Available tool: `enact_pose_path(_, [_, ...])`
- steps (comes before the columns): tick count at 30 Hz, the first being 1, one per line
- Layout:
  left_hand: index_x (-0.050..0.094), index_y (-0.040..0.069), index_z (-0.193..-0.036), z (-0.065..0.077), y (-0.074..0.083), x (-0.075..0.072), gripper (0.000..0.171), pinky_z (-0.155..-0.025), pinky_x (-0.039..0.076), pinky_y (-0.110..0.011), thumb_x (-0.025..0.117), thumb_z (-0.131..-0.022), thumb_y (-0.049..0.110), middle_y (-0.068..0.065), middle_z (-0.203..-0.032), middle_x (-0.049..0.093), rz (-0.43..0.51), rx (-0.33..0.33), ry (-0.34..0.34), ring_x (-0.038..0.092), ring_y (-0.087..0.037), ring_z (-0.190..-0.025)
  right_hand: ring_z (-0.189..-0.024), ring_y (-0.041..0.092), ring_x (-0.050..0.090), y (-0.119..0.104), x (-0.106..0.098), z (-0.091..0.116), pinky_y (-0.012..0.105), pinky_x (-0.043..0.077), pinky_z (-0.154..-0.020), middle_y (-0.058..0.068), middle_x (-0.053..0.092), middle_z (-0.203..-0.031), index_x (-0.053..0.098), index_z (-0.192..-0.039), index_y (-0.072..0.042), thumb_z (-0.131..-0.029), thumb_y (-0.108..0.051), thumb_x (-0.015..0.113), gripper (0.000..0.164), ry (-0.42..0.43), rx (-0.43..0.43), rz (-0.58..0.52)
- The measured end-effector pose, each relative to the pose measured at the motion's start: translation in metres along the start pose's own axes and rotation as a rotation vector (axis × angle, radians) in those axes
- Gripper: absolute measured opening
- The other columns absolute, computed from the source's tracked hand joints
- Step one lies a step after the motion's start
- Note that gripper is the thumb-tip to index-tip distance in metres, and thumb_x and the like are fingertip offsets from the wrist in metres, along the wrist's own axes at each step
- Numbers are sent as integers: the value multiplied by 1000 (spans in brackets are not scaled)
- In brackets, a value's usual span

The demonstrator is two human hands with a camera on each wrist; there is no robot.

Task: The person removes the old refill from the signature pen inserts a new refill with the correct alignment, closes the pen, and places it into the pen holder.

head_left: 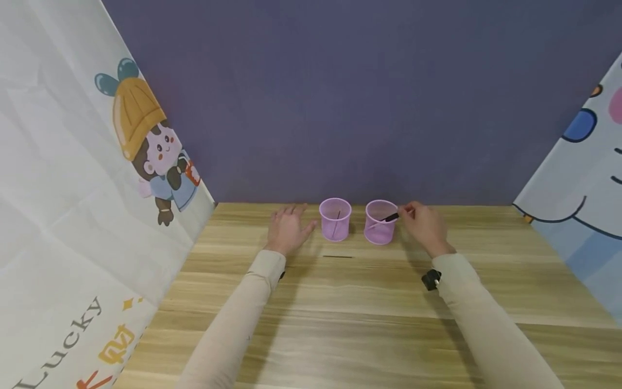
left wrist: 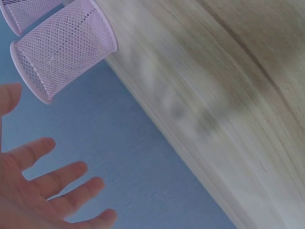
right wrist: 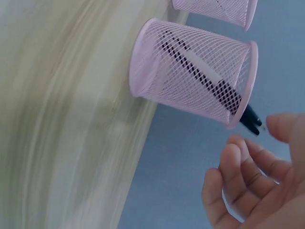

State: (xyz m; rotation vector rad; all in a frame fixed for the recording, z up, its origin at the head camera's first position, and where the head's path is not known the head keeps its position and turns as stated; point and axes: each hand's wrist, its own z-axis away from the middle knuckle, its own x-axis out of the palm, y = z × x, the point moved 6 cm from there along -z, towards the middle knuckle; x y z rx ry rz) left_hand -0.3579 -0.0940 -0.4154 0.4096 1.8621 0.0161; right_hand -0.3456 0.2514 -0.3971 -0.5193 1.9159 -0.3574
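Two pink mesh pen cups stand side by side. In the right cup [head_left: 379, 233] leans a pen [right wrist: 205, 76] with a black clip end poking past the rim. My right hand [head_left: 424, 226] is at that end, thumb and fingertips apart on either side in the right wrist view, not gripping it. The left cup [head_left: 335, 227] has a thin dark stick [head_left: 337, 224] slanting inside. Beside this cup, my left hand [head_left: 288, 229] is spread with its fingers apart, thumb toward the cup, holding nothing.
A thin dark strip [head_left: 337, 256] lies on the wooden table [head_left: 340, 324] in front of the cups. Behind the table rises a dark blue-purple wall [head_left: 359, 97]. White printed sheets flank it, with a cartoon figure [head_left: 155, 146] on the left one.
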Motion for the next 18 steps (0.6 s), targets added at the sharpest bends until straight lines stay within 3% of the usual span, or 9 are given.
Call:
enact_pose_path(3, [46, 17, -154, 0, -4, 2, 73, -120, 29, -63, 53, -98, 64, -18, -156, 48, -16, -18, -2, 45, -41, -144, -85, 35, 68, 5, 0, 4, 46, 52, -69, 21, 73, -99, 67, -118, 1, -104, -36, 57, 41, -18, -31, -34])
enact_pose_path(6, [40, 16, -157, 0, -7, 3, 81, -121, 26, -64, 49, -97, 69, -19, -161, 40, -27, -40, -4, 40, -43, -148, -99, 41, 67, 11, -1, 8, 56, 53, -82, 25, 68, -112, 61, -127, 4, -103, -39, 58, 49, -48, -57, -56])
enact_pose_path(12, [30, 18, -161, 0, -13, 2, 92, -123, 18, -65, 44, -93, 78, -17, -167, 28, -38, -66, -24, 25, -44, -154, -127, 53, 47, 26, -3, 14, 71, 42, -97, 32, 47, -141, 48, -143, 2, -99, -54, 60, 72, -73, -71, 17])
enact_pose_path(18, [22, 21, -164, -1, -19, 3, 101, -124, 11, -65, 39, -89, 86, -16, -170, 17, -52, -87, -55, 14, -43, -157, -138, 58, 32, 34, -8, 15, 75, 31, -106, 33, 35, -155, 45, -148, 0, -93, -63, 62, 86, -25, -97, 103])
